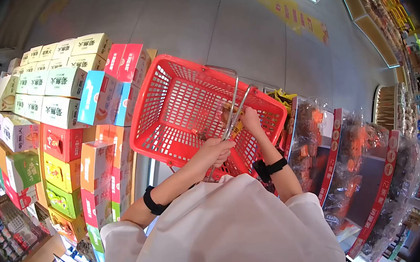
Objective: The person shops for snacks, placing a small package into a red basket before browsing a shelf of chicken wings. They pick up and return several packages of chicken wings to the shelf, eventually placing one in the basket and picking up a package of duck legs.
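Just ahead of both hands sits a red basket (181,103), its perforated walls and open top facing the person. The left hand (215,153) is closed around the metal handles (238,102), which come together in its fist above the near part of the basket. Ahead and to the right of it, the right hand (251,120) reaches down inside the basket, close to the right wall, next to a yellow-brown packet (234,120); its fingers are partly hidden, so I cannot tell whether it grips the packet. Ahead of the left hand and slightly to its left, a small dark red item (199,133) lies in the basket, too small to make out.

Well to the left of the hands, white boxes (61,82) are stacked in rows, with a blue box (95,99) nearer the basket. To the right of the right hand stands a rack of clear bags (310,146) with red strips (386,174). Beyond the hands, past the basket, stretches grey floor (172,17) bearing a yellow sticker (295,15).
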`<control>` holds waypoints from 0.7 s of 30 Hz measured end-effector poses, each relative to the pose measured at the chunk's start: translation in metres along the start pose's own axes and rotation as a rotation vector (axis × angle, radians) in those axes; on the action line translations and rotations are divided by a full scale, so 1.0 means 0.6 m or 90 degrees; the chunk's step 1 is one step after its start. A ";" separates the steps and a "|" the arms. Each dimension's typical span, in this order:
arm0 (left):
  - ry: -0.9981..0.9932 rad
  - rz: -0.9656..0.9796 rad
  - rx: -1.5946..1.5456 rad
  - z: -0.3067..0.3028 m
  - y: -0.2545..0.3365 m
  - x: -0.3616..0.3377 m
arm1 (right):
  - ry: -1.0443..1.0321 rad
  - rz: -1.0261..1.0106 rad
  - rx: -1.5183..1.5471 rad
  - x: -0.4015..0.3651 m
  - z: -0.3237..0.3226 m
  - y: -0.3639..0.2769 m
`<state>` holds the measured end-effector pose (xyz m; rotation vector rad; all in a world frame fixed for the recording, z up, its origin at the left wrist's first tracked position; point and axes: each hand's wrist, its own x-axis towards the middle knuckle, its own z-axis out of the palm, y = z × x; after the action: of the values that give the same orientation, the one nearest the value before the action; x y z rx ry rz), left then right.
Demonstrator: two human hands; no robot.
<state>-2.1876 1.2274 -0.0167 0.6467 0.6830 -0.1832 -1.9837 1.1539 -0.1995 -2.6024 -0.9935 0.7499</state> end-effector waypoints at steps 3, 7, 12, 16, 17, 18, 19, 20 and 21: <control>0.044 0.043 -0.029 0.007 0.090 0.077 | -0.100 0.038 0.230 0.062 -0.092 0.004; 0.092 0.066 -0.045 0.020 0.189 0.181 | -0.209 0.102 0.550 0.112 -0.241 0.003; 0.147 0.078 -0.030 0.042 0.300 0.286 | -0.190 0.116 0.848 0.162 -0.362 0.037; 0.162 0.102 -0.055 0.049 0.381 0.370 | -0.177 0.124 0.969 0.226 -0.425 0.065; 0.164 0.105 -0.057 0.051 0.406 0.394 | -0.176 0.123 0.998 0.247 -0.441 0.070; 0.155 0.095 -0.048 0.054 0.432 0.419 | -0.189 0.106 1.011 0.271 -0.459 0.072; 0.144 0.083 -0.038 0.055 0.457 0.446 | -0.184 0.100 1.011 0.300 -0.468 0.076; 0.133 0.069 -0.029 0.057 0.483 0.476 | -0.180 0.096 1.011 0.331 -0.477 0.080; 0.120 0.069 -0.027 0.057 0.508 0.510 | -0.175 0.095 1.010 0.361 -0.486 0.083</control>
<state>-1.8244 1.4625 -0.0408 0.6640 0.8289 -0.0072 -1.6592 1.2484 -0.0574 -1.1702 -0.0195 1.2180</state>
